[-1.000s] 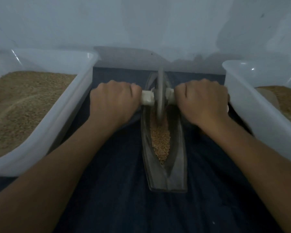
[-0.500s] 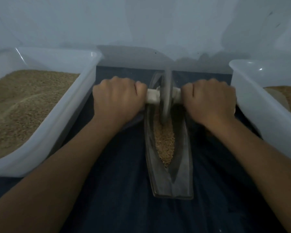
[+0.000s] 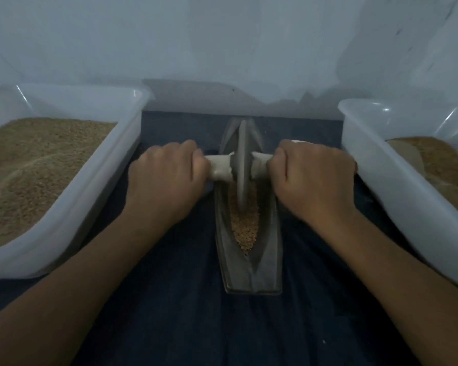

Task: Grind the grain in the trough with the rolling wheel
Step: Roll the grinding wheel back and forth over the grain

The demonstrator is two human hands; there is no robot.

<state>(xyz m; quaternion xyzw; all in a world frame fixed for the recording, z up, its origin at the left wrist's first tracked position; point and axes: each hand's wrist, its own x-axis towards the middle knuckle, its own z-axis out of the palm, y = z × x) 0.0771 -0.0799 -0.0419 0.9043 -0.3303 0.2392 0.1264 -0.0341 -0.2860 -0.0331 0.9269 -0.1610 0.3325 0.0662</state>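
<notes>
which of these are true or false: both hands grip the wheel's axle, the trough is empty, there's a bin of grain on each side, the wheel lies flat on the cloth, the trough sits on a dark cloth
1. Both hands grip the axle: true. The left hand and right hand curl round the pale axle on either side of the wheel.
2. The trough is empty: false. The trough holds grain.
3. A bin of grain on each side: true. The left bin and right bin both hold grain.
4. The wheel lies flat on the cloth: false. It stands on edge in the trough.
5. The trough sits on a dark cloth: true. The dark cloth lies under it.
</notes>
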